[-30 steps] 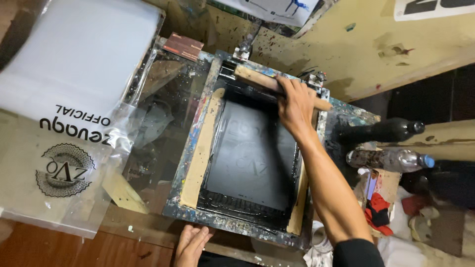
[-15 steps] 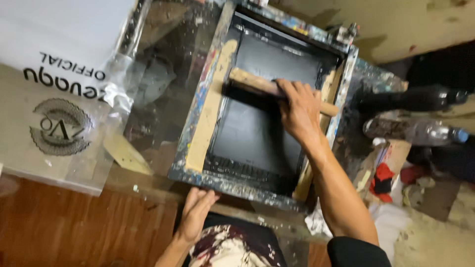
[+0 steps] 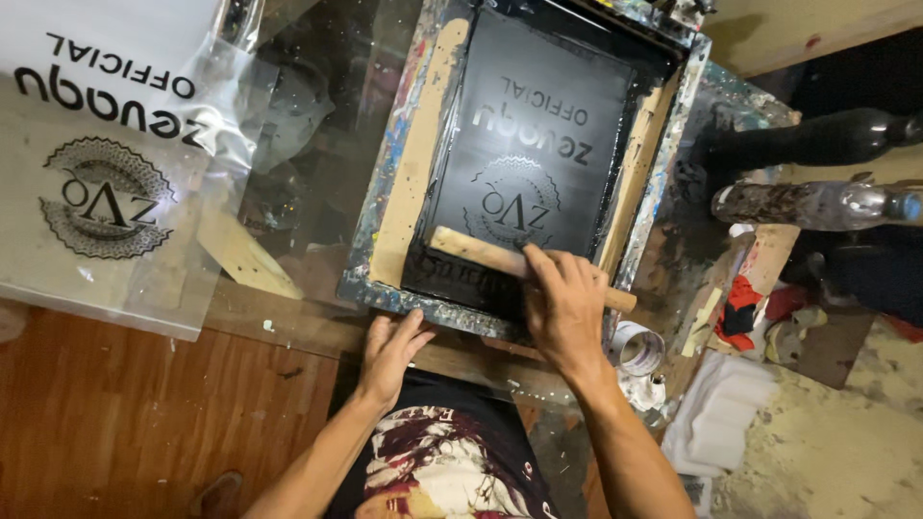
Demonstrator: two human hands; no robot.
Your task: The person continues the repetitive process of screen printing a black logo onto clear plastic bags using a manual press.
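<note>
A paint-spattered screen-printing frame (image 3: 380, 207) lies on the bench, its dark mesh (image 3: 538, 135) showing a printed round emblem and lettering. My right hand (image 3: 562, 303) grips a wooden-handled squeegee (image 3: 476, 252) lying across the near end of the mesh. The handle sticks out past both sides of my hand. My left hand (image 3: 389, 351) rests flat on the frame's near edge, fingers spread over the bench lip.
Clear plastic bags (image 3: 106, 183) with the same black emblem lie at the left. A dark bottle (image 3: 817, 139) and a clear plastic bottle (image 3: 817, 204) lie at the right, above a tape roll (image 3: 636, 348), rags (image 3: 740, 308) and white cloth (image 3: 716, 418). Wooden floor shows at the lower left.
My right hand has dragged the squeegee from the far end of the screen to the near end, uncovering the emblem on the mesh. My left hand has stayed on the frame's near edge.
</note>
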